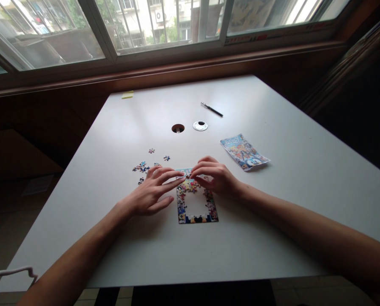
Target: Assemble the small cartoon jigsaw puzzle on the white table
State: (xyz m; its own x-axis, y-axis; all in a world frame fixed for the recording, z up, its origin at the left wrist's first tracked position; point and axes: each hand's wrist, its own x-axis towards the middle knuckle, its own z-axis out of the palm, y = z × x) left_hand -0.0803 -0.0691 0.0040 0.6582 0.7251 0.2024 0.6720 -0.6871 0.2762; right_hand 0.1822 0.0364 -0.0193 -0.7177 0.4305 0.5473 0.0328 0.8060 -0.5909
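A small, partly assembled jigsaw puzzle (197,208) lies on the white table (273,204), its colourful border filled and its middle bare. My left hand (153,191) rests beside the puzzle's upper left corner, fingers stretched out flat, fingertips touching the top edge. My right hand (214,175) is curled over the puzzle's top right, fingers pinched together on the top row; whether a piece sits in them is hidden. Several loose puzzle pieces (143,166) lie scattered just left of and beyond my left hand.
A colourful printed packet (244,151) lies to the right of the puzzle. Farther back are a black pen (211,109), a round cable hole (177,128) with its white cap (200,125) beside it, and a yellow sticky note (127,94). A window runs behind the table.
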